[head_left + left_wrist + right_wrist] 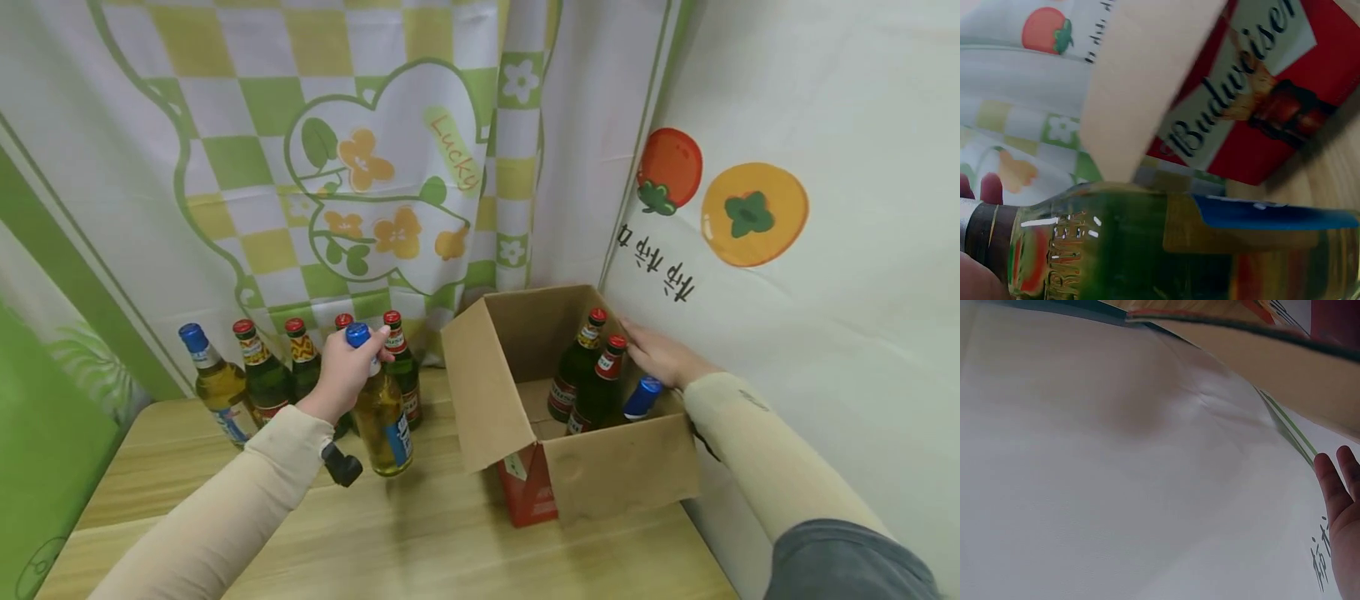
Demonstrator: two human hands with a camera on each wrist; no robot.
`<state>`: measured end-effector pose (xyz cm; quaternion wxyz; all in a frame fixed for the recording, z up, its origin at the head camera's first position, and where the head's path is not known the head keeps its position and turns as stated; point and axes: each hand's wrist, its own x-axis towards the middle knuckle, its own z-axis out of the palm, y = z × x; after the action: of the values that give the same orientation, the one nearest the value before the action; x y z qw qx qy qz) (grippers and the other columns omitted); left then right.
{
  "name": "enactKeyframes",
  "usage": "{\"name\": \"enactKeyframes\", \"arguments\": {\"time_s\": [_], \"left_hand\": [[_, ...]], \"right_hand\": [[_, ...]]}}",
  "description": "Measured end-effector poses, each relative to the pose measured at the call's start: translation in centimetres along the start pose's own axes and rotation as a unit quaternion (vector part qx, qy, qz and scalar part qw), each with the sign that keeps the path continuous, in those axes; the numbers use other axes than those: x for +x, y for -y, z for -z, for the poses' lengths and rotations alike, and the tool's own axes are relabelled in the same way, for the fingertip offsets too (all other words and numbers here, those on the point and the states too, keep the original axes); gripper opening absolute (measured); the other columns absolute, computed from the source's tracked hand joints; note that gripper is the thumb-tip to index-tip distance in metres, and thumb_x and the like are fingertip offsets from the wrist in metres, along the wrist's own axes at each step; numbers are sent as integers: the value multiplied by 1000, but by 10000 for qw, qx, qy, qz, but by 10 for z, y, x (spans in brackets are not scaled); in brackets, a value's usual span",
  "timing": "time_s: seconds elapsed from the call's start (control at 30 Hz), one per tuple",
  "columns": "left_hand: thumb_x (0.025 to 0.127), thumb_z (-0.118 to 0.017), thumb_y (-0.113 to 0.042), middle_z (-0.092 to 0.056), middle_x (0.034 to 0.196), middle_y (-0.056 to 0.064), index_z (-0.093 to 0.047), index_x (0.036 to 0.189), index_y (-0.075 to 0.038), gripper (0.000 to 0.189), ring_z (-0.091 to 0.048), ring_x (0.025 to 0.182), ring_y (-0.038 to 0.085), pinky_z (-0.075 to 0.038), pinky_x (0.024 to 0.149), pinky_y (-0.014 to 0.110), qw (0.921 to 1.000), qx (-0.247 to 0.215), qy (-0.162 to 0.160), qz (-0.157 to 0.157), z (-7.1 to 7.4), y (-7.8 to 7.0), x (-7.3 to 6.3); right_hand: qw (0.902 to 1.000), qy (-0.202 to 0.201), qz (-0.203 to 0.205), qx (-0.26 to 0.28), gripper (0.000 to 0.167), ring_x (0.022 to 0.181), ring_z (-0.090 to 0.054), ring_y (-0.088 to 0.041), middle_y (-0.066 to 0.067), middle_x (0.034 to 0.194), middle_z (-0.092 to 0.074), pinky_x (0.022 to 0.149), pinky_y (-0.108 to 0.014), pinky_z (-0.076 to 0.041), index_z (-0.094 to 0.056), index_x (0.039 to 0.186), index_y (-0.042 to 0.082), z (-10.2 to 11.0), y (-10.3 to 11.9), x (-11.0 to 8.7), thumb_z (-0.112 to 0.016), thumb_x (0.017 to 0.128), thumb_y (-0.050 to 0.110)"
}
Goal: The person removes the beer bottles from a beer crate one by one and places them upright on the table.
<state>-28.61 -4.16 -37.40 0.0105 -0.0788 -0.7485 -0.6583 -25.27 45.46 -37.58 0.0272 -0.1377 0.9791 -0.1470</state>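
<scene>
My left hand [348,371] grips the neck of a beer bottle [381,425] with a blue cap, yellowish glass and a blue label. The bottle is upright at the front of a group of bottles; whether its base touches the table I cannot tell. My right hand [660,354] lies along the right side of an open cardboard box [480,392], fingers extended; in the right wrist view, two straight fingers [1332,487] show. Inside the box stand two green bottles [596,387] with red caps and one blue-capped bottle [642,398], its lower part hidden.
Left of the box, several green bottles [266,379] with red caps and another blue-capped bottle [217,383] stand on the wooden table [427,533]. Patterned cloth [262,175] hangs behind. A white printed wall covering [840,333] is close on the box's right.
</scene>
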Motion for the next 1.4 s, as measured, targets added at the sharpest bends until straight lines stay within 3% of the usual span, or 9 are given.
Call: {"name": "enactKeyframes", "arguments": {"time_s": [0.23, 0.47, 0.6, 0.8, 1.07, 1.4], "left_hand": [[104, -65, -28, -67, 68, -3, -66, 77, -6, 35, -39, 50, 10, -34, 50, 28, 9985, -70, -539, 62, -8, 38, -2], [105, -65, -25, -67, 69, 0, -65, 86, 3, 34, -40, 48, 8, -36, 49, 26, 9975, 113, -699, 25, -13, 60, -4], [104, -66, -21, -70, 72, 2, -63, 83, 1, 30, -50, 54, 12, -38, 52, 27, 9949, 320, -953, -121, -18, 64, -3], [103, -68, -20, -73, 78, 11, -63, 84, 0, 28, -69, 76, 30, -41, 58, 25, 9909, 498, -1171, -439, -26, 69, 3], [100, -71, -18, -71, 72, 6, -68, 84, 1, 25, -60, 65, 7, -45, 63, 22, 9834, 738, -1544, -600, -33, 75, 10], [98, -72, -15, -71, 72, 6, -68, 83, 1, 23, -59, 65, 6, -45, 64, 21, 9769, 685, -1843, -840, -40, 78, 19]], "right_hand": [[10000, -32, -47, 41, 59, 147, -23, -54, -37, 160, -22, 119, -60, -20, -22, 156, -15, 2, 7, 1, -40, 109, 16], [9999, 8, -97, 91, 59, 147, -22, -53, -36, 161, -21, 119, -60, -19, -21, 156, -14, -2, 9, 2, -39, 109, 17], [10000, 19, -69, 63, 59, 148, -21, -53, -36, 161, -20, 120, -59, -18, -21, 156, -15, -2, 8, 3, -39, 109, 17], [10000, -20, -11, -36, 59, 147, -22, -54, -37, 160, -21, 120, -59, -19, -22, 154, -17, -2, 3, 3, -40, 107, 13], [10000, -17, -48, -18, 59, 146, -24, -54, -38, 159, -23, 119, -60, -20, -24, 153, -18, -5, 2, -1, -42, 106, 13], [9997, 70, -226, -40, 59, 148, -21, -53, -36, 161, -20, 120, -58, -18, -20, 156, -16, 0, 0, 0, -38, 108, 16]]}}
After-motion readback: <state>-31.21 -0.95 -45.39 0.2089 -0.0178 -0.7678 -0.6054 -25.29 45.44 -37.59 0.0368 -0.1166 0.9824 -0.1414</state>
